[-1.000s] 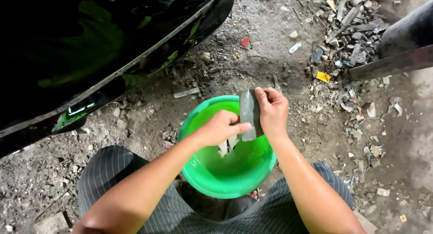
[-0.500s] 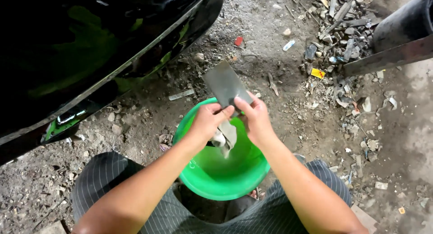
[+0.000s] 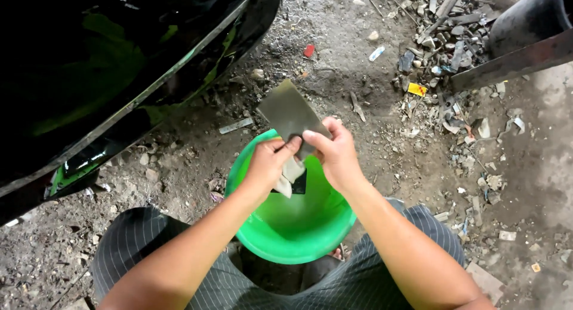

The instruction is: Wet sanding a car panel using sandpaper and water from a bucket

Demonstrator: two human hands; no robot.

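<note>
Rough, dusty concrete ground spreads out under me, littered with stones and a heap of scrap bits (image 3: 453,41) at the far right, while a glossy black vehicle panel (image 3: 119,65) fills the far left. Between my striped-trousered knees sits a bright green round plastic bucket (image 3: 286,232). Above its far rim I hold a flat, grey rectangular metal scraper blade (image 3: 289,113). Its long axis runs from near right up to far left, and its free end points away from me toward the black panel. My left hand (image 3: 265,166) is curled shut, thumb and fingers pinching the blade's near end together with a pale scrap of cloth or paper (image 3: 289,175) (I cannot tell which) that hangs into the bucket. My right hand (image 3: 334,152) is likewise closed on the same near end from the right side, thumb on top. Both hands meet at that end, neither clearly nearer, with the blade extending beyond them.
</note>
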